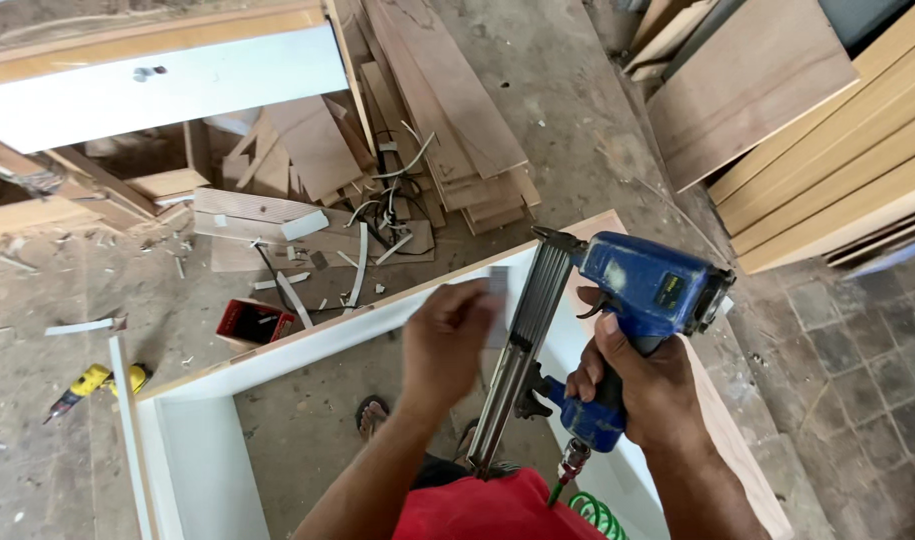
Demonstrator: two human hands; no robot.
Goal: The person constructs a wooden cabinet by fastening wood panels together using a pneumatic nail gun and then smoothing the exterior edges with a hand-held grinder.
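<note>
My right hand point(632, 375) grips the handle of a blue pneumatic nail gun point(642, 285), held up with its long silver magazine point(517, 360) slanting down toward me. A green coiled air hose point(592, 512) hangs from the handle's base. My left hand point(447, 335) is raised beside the magazine and pinches a small grey strip point(497, 282), blurred, close to the magazine's upper end. Below both hands stands a white-faced wooden cabinet frame point(307, 345), open in the middle, with the floor and a sandalled foot point(372, 412) showing through.
Plywood boards point(447, 100) and offcuts lie piled on the dusty floor behind the frame, with loose wires. A small red box point(252, 322) and a yellow tool point(87, 385) lie at the left. Large panels point(827, 150) lean at the right. A white panel point(167, 85) sits upper left.
</note>
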